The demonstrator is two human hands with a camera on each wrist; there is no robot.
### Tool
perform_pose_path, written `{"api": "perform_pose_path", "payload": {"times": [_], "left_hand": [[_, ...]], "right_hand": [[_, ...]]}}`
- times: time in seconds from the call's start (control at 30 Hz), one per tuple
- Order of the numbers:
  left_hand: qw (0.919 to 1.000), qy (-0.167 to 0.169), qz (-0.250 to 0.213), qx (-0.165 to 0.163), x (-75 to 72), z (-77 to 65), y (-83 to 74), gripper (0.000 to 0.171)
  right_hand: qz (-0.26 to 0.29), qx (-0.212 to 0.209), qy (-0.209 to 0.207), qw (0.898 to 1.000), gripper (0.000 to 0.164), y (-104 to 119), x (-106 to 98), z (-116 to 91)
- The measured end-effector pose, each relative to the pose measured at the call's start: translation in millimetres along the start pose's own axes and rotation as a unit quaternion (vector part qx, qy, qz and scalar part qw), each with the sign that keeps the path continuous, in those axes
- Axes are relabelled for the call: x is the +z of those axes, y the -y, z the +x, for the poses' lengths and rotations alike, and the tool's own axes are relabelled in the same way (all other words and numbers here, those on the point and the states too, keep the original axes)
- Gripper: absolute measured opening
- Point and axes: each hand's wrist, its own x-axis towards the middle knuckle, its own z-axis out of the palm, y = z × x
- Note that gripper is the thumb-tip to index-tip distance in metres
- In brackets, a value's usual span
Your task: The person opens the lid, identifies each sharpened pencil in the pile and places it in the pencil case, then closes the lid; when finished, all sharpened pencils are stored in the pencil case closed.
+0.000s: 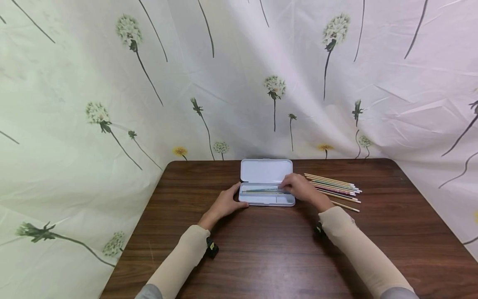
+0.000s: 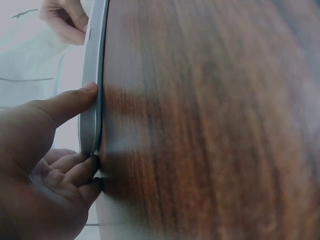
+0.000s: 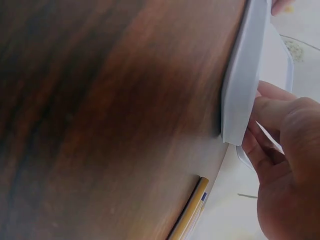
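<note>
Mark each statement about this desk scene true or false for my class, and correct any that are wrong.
1. Pencils lie loose on the table, to the right of the case. True.
2. The lid of the case is closed. False: it stands open.
3. The right hand is at the right end of the case. True.
4. The left hand rests on the loose pencils. False: it holds the left end of the case.
5. The cloth behind the table has a flower print. True.
</note>
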Motion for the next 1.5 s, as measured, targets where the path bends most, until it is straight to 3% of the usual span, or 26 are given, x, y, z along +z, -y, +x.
{"api": "perform_pose_path", "payload": {"times": [0.23, 0.43, 0.63, 0.8, 0.93, 1.17, 1.33, 1.5], "left_hand": [[1.0000, 0.000, -0.003, 0.003, 0.6, 0.4, -1.0, 0.090], [1.0000, -0.002, -0.003, 0.006, 1.0, 1.0, -1.1, 0.090], [1.0000, 0.001, -0.001, 0.003, 1.0, 1.7, 0.4, 0.089], [1.0000, 0.000, 0.003, 0.002, 1.1, 1.6, 1.2, 0.090], [1.0000, -0.001, 0.001, 0.003, 1.1, 0.8, 1.1, 0.091], [1.0000, -0.003, 0.006, 0.005, 1.8, 0.6, 1.3, 0.090], [1.0000, -0.002, 0.002, 0.005, 1.9, 0.0, 1.0, 0.090], [1.0000, -0.003, -0.005, 0.004, 1.1, -1.2, 0.2, 0.090]], "right_hand": [[-0.062, -0.016, 0.037, 0.997, 0.030, 3.2, 1.2, -2.0], [-0.054, 0.001, 0.051, 0.997, 0.029, 7.2, -3.7, -1.3], [-0.018, -0.003, 0.018, 1.000, 0.022, 3.3, -13.9, -3.3], [-0.001, -0.011, -0.030, 0.999, 0.018, 0.3, -45.3, -11.1], [-0.009, 0.008, -0.047, 0.999, 0.018, -5.9, -76.8, -27.2], [-0.021, 0.078, -0.063, 0.995, 0.014, -21.8, -117.9, -71.5], [-0.023, 0.109, -0.092, 0.990, 0.012, -39.3, -130.7, -108.2], [-0.011, 0.157, -0.099, 0.983, 0.011, -59.2, -129.3, -137.6]]}}
